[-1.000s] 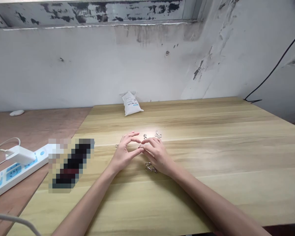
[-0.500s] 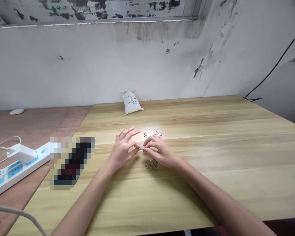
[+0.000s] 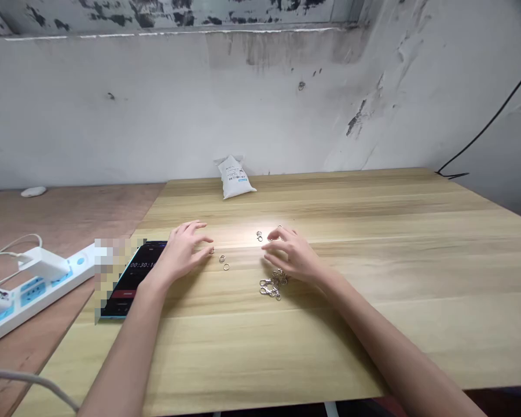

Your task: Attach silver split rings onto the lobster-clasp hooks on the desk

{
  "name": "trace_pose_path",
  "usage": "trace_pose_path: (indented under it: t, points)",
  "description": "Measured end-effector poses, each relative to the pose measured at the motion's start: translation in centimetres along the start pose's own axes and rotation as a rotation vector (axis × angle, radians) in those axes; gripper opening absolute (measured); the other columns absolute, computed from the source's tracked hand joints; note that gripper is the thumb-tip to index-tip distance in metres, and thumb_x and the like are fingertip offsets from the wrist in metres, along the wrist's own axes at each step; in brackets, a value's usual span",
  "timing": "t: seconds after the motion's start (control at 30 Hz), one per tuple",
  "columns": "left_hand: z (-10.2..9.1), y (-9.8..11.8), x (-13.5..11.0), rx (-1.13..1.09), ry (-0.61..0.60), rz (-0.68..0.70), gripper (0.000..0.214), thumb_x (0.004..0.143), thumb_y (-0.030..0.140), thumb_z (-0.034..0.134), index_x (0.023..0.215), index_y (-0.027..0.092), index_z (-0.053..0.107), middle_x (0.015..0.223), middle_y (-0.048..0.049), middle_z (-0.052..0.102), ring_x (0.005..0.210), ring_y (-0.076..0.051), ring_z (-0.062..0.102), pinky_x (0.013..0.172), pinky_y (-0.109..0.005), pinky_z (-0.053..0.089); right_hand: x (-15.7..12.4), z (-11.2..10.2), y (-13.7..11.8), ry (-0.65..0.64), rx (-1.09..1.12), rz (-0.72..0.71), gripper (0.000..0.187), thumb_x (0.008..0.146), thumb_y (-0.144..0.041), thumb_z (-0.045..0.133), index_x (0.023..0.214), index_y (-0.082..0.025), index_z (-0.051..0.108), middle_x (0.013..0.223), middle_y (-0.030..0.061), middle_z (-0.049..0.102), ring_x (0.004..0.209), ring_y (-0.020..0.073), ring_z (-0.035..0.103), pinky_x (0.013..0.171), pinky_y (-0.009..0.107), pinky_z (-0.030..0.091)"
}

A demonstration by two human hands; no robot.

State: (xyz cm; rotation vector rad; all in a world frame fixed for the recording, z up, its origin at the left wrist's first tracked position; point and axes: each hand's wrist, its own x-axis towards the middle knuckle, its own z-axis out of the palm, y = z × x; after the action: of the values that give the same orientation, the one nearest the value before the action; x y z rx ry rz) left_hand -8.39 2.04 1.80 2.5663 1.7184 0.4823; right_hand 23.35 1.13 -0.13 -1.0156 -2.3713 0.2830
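Observation:
My left hand (image 3: 180, 253) is over the table on the left, its fingers apart. A small metal ring (image 3: 212, 251) lies at its thumb tip; I cannot tell whether they touch. Just right of it are two more metal rings, a nearer ring (image 3: 226, 267) and a farther ring (image 3: 222, 259). My right hand (image 3: 292, 255) hovers with fingers spread and holds nothing visible. Below it sits a small heap of metal swivel clasps (image 3: 267, 287). A clasp with a ring (image 3: 259, 236) lies beyond, left of the fingertips. More metal pieces (image 3: 279, 227) are partly hidden behind the right fingers.
A phone (image 3: 128, 284) with a running timer lies beside my left forearm, partly blurred out. Farther left is a white power strip (image 3: 47, 295) with plugged-in chargers and cables. A white labelled packet (image 3: 237, 179) rests at the back near the wall.
My hands were pinching a small metal piece together; now they are apart. The left has moved left to the rings, uncovering two of them. The right has shifted slightly right and opened.

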Motion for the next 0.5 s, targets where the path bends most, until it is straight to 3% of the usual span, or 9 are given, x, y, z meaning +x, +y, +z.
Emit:
trace_pose_path:
  t: [0.13, 0.23, 0.5]
  points:
    - [-0.8, -0.6, -0.5, -0.079, -0.161, -0.037, 0.029, 0.088, 0.048, 0.055, 0.096, 0.028, 0.075, 0.126, -0.0057, 0.062, 0.119, -0.03, 0.054, 0.104, -0.047, 0.037, -0.5, -1.4, -1.6, -0.179, 0.047, -0.054, 0.016, 0.086, -0.034, 0.068, 0.093, -0.021, 0.074, 0.084, 0.0032, 0.061, 0.079, 0.0155, 0.055, 0.083, 0.034, 0.038]
    - [-0.7, -0.3, -0.3, -0.112, -0.201, -0.028, 0.028, 0.088, 0.047, 0.056, 0.094, 0.027, 0.075, 0.117, -0.0047, 0.066, 0.104, -0.027, 0.061, 0.094, -0.04, 0.042, -0.7, -1.1, -1.9, -0.248, 0.031, -0.049, 0.008, 0.084, -0.029, 0.07, 0.086, -0.024, 0.075, 0.076, -0.0005, 0.06, 0.069, 0.0121, 0.052, 0.08, 0.031, 0.035]
    - [-0.1, 0.5, 0.3, -0.205, -0.157, 0.004, 0.02, 0.088, 0.036, 0.056, 0.084, 0.022, 0.07, 0.096, -0.0039, 0.069, 0.089, -0.022, 0.062, 0.077, -0.032, 0.043, -0.3, 1.3, -2.4, -0.167, -0.132, -0.129, 0.021, 0.083, -0.011, 0.055, 0.065, -0.018, 0.063, 0.065, -0.0011, 0.061, 0.062, 0.0108, 0.048, 0.071, 0.028, 0.031]
